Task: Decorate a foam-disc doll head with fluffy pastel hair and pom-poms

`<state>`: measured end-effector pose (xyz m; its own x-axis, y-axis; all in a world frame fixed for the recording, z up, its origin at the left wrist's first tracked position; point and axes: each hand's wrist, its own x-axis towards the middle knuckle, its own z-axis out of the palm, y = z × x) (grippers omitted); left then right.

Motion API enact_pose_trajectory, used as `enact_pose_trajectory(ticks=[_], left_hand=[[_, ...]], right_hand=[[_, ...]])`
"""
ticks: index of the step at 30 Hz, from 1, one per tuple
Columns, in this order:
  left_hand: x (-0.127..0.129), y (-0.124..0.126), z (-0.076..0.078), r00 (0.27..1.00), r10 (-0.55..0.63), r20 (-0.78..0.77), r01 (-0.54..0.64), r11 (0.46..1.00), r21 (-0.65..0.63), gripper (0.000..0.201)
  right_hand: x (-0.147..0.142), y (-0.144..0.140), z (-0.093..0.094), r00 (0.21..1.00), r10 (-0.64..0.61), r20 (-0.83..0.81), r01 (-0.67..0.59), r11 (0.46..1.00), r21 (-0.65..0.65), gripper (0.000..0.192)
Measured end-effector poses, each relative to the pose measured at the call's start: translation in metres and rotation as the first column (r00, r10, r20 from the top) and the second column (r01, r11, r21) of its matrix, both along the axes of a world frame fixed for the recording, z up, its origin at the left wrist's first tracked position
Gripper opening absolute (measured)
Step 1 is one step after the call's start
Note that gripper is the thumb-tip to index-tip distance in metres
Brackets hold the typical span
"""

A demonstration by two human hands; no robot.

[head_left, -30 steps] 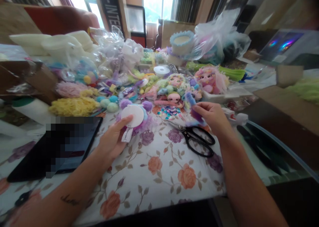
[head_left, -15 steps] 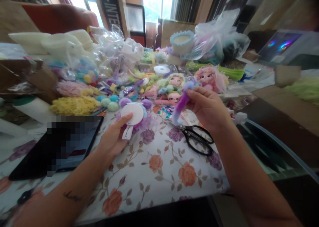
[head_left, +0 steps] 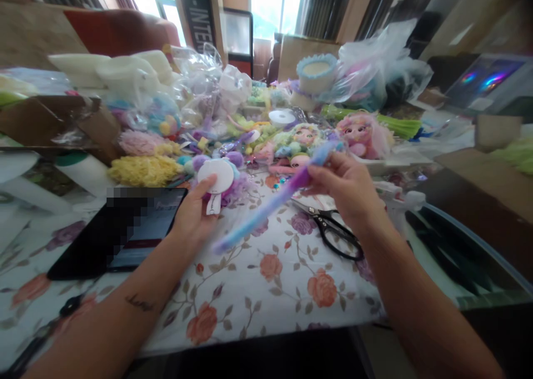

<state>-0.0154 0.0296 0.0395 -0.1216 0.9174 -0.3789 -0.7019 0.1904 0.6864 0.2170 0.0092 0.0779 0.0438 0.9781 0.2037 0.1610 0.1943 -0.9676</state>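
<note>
My right hand [head_left: 345, 187] pinches a long fuzzy stem, purple fading to blue [head_left: 266, 207], near its upper end; the stem slants down and left over the floral tablecloth [head_left: 275, 279]. My left hand [head_left: 194, 215] holds a round white disc with purple fluffy trim and pompoms [head_left: 216, 178], thumb on the disc's face, resting on the table. Black scissors [head_left: 335, 235] lie just below my right hand.
A dark tablet [head_left: 125, 229] lies left of my left hand. Behind are yellow and pink fluff [head_left: 141, 168], doll heads [head_left: 303, 137], a pink plush doll [head_left: 360, 135], plastic bags [head_left: 375, 62], a white tape roll [head_left: 282, 117] and a white glue gun [head_left: 402, 204].
My right hand lifted the fuzzy stem off the pile and it unrolled from a short curl into a long strand pointing down-left. My left hand stayed on the disc. The view shifted slightly right.
</note>
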Motion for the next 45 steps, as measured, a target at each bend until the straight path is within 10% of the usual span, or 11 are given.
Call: enact_pose_trajectory(ticks=[8, 15, 25, 38, 45], left_hand=[[0.006, 0.0, -0.004, 0.993, 0.013, -0.12, -0.017, 0.999, -0.036, 0.014], [0.004, -0.001, -0.007, 0.992, -0.003, -0.123, 0.002, 1.0, -0.009, 0.025], [0.008, -0.004, -0.004, 0.992, 0.005, -0.124, -0.007, 1.0, -0.019, 0.017], [0.006, -0.003, -0.006, 0.992, -0.001, -0.123, -0.003, 1.0, -0.028, 0.022], [0.008, -0.004, -0.005, 0.996, -0.003, -0.094, -0.001, 0.999, -0.036, 0.027]], right_hand=[[0.063, -0.024, -0.057, 0.599, -0.204, 0.775, 0.279, 0.959, 0.036, 0.033], [0.065, -0.037, -0.052, 0.605, -0.015, 0.796, 0.022, 1.0, 0.002, 0.033], [0.076, -0.052, -0.057, 0.604, 0.053, 0.795, 0.082, 0.988, -0.129, 0.036], [0.076, -0.042, -0.062, 0.768, -0.056, 0.638, 0.066, 0.998, 0.008, 0.039], [0.078, -0.053, -0.068, 0.756, -0.277, 0.593, 0.273, 0.957, 0.1, 0.027]])
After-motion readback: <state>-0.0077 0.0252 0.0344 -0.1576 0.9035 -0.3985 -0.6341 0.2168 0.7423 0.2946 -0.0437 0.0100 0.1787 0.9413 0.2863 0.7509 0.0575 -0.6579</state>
